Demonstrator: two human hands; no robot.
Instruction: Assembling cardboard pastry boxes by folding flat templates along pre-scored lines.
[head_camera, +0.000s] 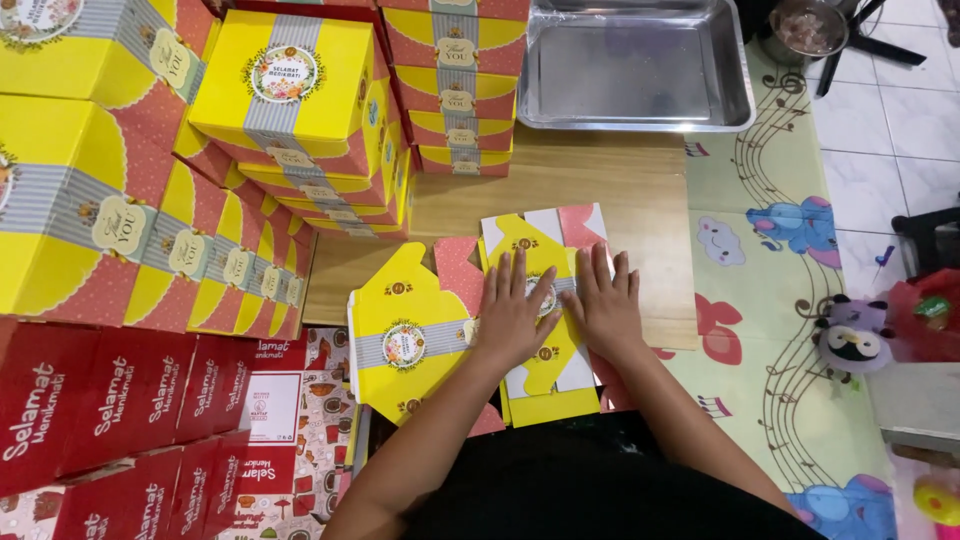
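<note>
A flat, unfolded yellow-and-pink cardboard box blank (535, 375) lies on a low wooden board (590, 180). My left hand (512, 310) and my right hand (604, 303) press flat on it side by side, fingers spread and pointing away from me. Just left of them lies a stack of more flat yellow box blanks (405, 335) with a round floral label and a grey striped band.
Stacks of assembled yellow-and-pink boxes (300, 100) fill the left and back. Red boxes (120, 400) sit at the near left. A metal tray (635, 65) stands at the back. A patterned play mat (775, 250) and a plush toy (850, 335) lie to the right.
</note>
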